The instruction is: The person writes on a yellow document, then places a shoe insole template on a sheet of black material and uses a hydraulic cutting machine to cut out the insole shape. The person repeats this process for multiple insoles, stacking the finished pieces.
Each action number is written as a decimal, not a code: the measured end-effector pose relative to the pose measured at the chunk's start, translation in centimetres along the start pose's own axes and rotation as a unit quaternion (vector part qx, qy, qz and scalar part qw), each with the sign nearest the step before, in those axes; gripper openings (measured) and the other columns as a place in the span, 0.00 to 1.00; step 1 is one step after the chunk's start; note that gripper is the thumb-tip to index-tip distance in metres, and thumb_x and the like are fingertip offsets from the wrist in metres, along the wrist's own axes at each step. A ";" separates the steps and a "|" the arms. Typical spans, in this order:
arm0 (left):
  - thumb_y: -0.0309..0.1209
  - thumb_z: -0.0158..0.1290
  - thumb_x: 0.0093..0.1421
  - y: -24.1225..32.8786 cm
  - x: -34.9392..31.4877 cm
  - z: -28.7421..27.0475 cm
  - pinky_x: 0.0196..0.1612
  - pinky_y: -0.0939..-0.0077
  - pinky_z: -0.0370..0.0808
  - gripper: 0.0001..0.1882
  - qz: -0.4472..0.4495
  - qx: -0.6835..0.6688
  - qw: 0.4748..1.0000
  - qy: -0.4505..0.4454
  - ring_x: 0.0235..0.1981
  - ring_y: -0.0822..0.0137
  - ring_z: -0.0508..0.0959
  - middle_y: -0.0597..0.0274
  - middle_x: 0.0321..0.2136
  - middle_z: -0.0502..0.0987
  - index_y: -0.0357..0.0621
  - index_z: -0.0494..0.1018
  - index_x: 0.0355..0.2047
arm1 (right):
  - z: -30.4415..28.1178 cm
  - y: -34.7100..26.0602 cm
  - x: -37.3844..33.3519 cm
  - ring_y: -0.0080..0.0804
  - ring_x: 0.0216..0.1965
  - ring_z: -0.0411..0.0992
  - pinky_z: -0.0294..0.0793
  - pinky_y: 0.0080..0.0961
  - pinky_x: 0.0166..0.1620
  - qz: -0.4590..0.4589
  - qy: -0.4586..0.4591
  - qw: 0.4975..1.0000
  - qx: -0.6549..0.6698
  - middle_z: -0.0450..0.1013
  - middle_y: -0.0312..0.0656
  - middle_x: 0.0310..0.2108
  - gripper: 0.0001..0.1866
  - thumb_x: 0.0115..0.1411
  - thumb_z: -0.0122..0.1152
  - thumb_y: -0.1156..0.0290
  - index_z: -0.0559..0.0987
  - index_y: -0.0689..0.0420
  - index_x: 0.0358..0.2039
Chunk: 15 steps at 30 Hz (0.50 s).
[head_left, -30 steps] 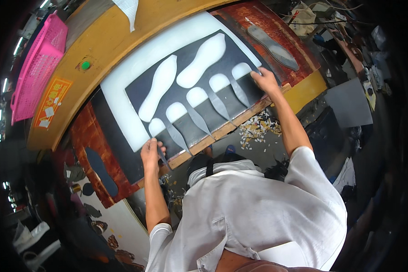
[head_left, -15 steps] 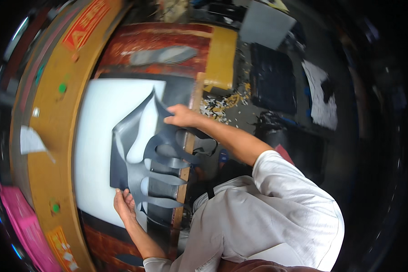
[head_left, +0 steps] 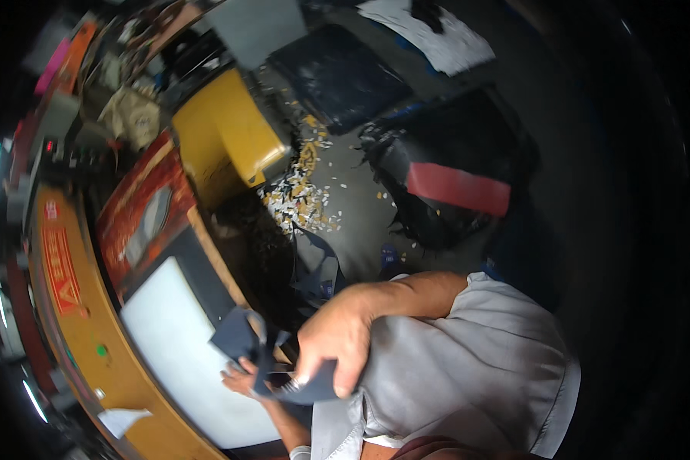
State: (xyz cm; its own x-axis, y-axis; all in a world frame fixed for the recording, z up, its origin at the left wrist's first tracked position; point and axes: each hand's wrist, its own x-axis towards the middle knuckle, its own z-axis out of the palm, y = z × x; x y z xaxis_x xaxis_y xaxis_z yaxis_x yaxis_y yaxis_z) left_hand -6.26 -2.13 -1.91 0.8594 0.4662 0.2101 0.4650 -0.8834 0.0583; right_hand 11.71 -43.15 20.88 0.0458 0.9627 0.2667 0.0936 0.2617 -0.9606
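Observation:
My right hand (head_left: 336, 333) is close to my body, thumb and fingers closed on a dark grey sheet (head_left: 238, 337). The sheet is bunched and folded, and its curved cut edges show beside the hand. Just left of it my left hand (head_left: 243, 379) has its fingers spread, partly behind a strip of the sheet; whether they touch it is blurred. Below the left hand lies a white board (head_left: 180, 330) on the machine bed, bare of the sheet.
An orange-brown machine beam (head_left: 92, 337) runs along the left. A yellow block (head_left: 226, 126) stands beyond the bed. White and yellow scraps (head_left: 299, 195) litter the floor. Black bags (head_left: 429, 169), one under a red strip (head_left: 458, 188), lie to the right. Another dark scrap (head_left: 314, 261) hangs near my feet.
The dark grey sheet, spread over the white board before, has been pulled off toward my body and folded up. My right hand came in close; the view has swung to the right.

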 end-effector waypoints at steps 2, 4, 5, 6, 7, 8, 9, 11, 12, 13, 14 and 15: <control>0.45 0.55 0.73 4.0 -2.2 0.5 0.66 0.45 0.69 0.28 0.158 -0.059 0.985 0.031 0.61 0.33 0.71 0.30 0.60 0.73 0.29 0.73 0.58 | 1.3 -2.1 -3.2 0.56 0.42 0.79 0.77 0.44 0.45 -0.012 0.014 1.000 -0.019 0.81 0.56 0.41 0.24 0.58 0.73 0.66 0.82 0.65 0.52; 0.44 0.55 0.72 7.5 -4.5 0.9 0.66 0.48 0.69 0.27 0.220 -0.149 0.958 -0.111 0.61 0.37 0.71 0.33 0.60 0.73 0.30 0.73 0.58 | 1.9 -3.6 -7.3 0.53 0.42 0.78 0.76 0.43 0.47 -0.025 0.098 0.995 0.015 0.80 0.54 0.38 0.21 0.57 0.73 0.66 0.83 0.66 0.47; 0.43 0.56 0.72 8.8 -5.2 1.0 0.66 0.49 0.69 0.27 0.232 -0.181 0.936 -0.195 0.61 0.38 0.72 0.34 0.59 0.74 0.30 0.73 0.58 | 2.1 -4.0 -9.0 0.52 0.43 0.78 0.75 0.43 0.46 -0.118 0.168 0.977 -0.051 0.80 0.52 0.39 0.16 0.59 0.70 0.68 0.84 0.65 0.44; 0.42 0.56 0.72 9.8 -5.5 1.2 0.66 0.50 0.69 0.26 0.234 -0.203 0.909 -0.280 0.61 0.40 0.72 0.36 0.59 0.74 0.31 0.73 0.58 | 2.5 -4.5 -10.6 0.52 0.43 0.78 0.75 0.44 0.47 -0.114 0.191 0.972 -0.075 0.80 0.52 0.39 0.14 0.60 0.69 0.70 0.84 0.64 0.44; 0.42 0.57 0.72 10.4 -5.6 1.3 0.66 0.52 0.69 0.26 0.229 -0.207 0.883 -0.354 0.61 0.42 0.72 0.37 0.59 0.74 0.31 0.73 0.58 | 3.0 -4.8 -11.9 0.52 0.43 0.79 0.75 0.44 0.47 -0.128 0.218 0.963 -0.097 0.80 0.51 0.40 0.13 0.60 0.68 0.72 0.85 0.64 0.44; 0.41 0.57 0.71 11.1 -5.4 1.8 0.66 0.53 0.69 0.25 0.222 -0.214 0.852 -0.423 0.61 0.44 0.72 0.38 0.59 0.75 0.31 0.73 0.58 | 3.5 -5.1 -12.7 0.52 0.43 0.79 0.75 0.44 0.47 -0.116 0.224 0.961 -0.115 0.80 0.51 0.40 0.13 0.60 0.68 0.72 0.85 0.64 0.44; 0.40 0.57 0.71 11.4 -4.7 2.2 0.66 0.54 0.69 0.25 0.217 -0.216 0.825 -0.475 0.62 0.46 0.72 0.40 0.58 0.75 0.32 0.73 0.58 | 4.1 -5.3 -13.2 0.51 0.43 0.79 0.75 0.44 0.47 -0.128 0.238 0.954 -0.129 0.79 0.51 0.39 0.13 0.60 0.67 0.73 0.84 0.64 0.44; 0.39 0.58 0.71 12.7 -3.3 3.9 0.66 0.57 0.69 0.24 0.208 -0.221 0.767 -0.566 0.62 0.50 0.72 0.42 0.58 0.76 0.32 0.73 0.58 | 5.2 -5.9 -14.4 0.51 0.43 0.79 0.75 0.43 0.46 -0.156 0.276 0.938 -0.139 0.79 0.51 0.39 0.14 0.59 0.67 0.74 0.84 0.64 0.45; 0.38 0.58 0.71 13.6 -2.7 4.8 0.66 0.58 0.69 0.23 0.207 -0.231 0.740 -0.597 0.62 0.52 0.73 0.44 0.58 0.76 0.33 0.73 0.58 | 5.9 -6.3 -15.1 0.51 0.43 0.79 0.76 0.43 0.46 -0.172 0.299 0.930 -0.132 0.79 0.51 0.39 0.14 0.59 0.66 0.75 0.84 0.65 0.46; 0.37 0.59 0.70 14.8 -2.1 6.0 0.66 0.60 0.69 0.23 0.206 -0.241 0.715 -0.623 0.62 0.53 0.73 0.45 0.57 0.76 0.33 0.73 0.58 | 6.5 -6.7 -15.6 0.51 0.43 0.79 0.76 0.42 0.46 -0.170 0.307 0.928 -0.123 0.79 0.52 0.39 0.15 0.59 0.66 0.75 0.84 0.65 0.46; 0.36 0.59 0.70 16.4 -1.8 7.2 0.66 0.61 0.69 0.23 0.205 -0.256 0.689 -0.646 0.62 0.55 0.73 0.46 0.57 0.77 0.33 0.73 0.58 | 6.8 -7.0 -16.4 0.51 0.43 0.79 0.76 0.41 0.45 -0.157 0.305 0.935 -0.092 0.79 0.52 0.40 0.16 0.59 0.65 0.76 0.84 0.65 0.48; 0.36 0.59 0.70 18.0 -1.4 8.2 0.67 0.63 0.69 0.22 0.203 -0.275 0.664 -0.665 0.62 0.57 0.73 0.48 0.57 0.77 0.34 0.73 0.58 | 7.4 -7.4 -17.2 0.52 0.44 0.79 0.77 0.41 0.45 -0.147 0.334 0.928 -0.078 0.79 0.54 0.41 0.17 0.59 0.65 0.75 0.84 0.65 0.48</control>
State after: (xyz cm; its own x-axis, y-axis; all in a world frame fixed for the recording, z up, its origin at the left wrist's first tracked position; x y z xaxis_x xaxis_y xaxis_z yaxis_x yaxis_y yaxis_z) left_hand 2.67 -18.33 -9.16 0.4891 -0.5083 -0.7088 0.3043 -0.6621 0.6848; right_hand 2.84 -61.09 22.84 0.5974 0.5790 0.5549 0.3401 0.4437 -0.8291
